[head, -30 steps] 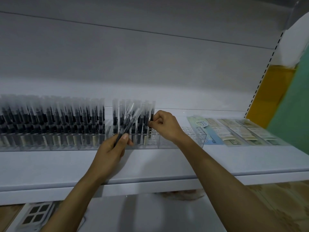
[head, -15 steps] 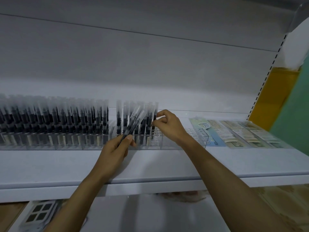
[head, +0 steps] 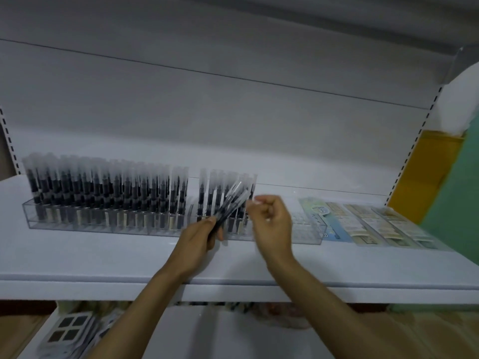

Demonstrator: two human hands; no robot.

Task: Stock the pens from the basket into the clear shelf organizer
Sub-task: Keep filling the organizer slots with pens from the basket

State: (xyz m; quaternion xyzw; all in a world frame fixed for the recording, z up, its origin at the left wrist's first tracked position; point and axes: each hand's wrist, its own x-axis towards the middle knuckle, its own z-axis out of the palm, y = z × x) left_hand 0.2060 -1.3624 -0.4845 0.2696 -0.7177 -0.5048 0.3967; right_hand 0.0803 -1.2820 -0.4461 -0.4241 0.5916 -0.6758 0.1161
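The left hand (head: 199, 234) grips a fan of pens (head: 232, 203) just in front of the organizer (head: 308, 233), fingers wrapped round their lower ends. The right hand (head: 273, 221) has drawn back from the slots it was at a moment ago — fingers curled, blurred, no pen visible in them — so one pen is likely seated. Behind, stocked pens (head: 103, 193) fill the left sections; the right end shows none.

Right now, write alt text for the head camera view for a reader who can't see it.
A person's left hand holds a small bundle of capped pens before a clear shelf organizer mostly filled with upright pens, its right end empty. The blurred right hand hovers curled beside the last filled row.
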